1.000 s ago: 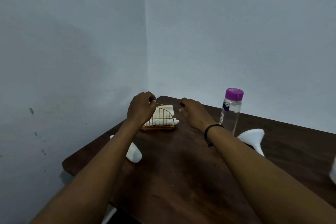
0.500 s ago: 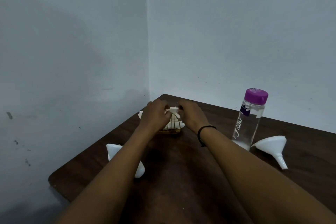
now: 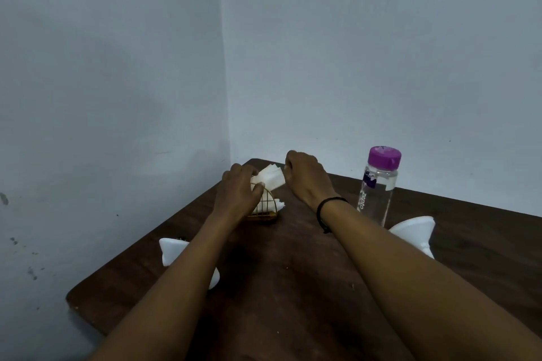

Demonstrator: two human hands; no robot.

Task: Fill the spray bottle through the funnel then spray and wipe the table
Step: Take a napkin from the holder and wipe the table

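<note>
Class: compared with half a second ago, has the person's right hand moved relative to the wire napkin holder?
Yes. The right hand has lifted up and away from the wire napkin holder, drawing a white napkin out above it, while the left hand rests on the holder.
</note>
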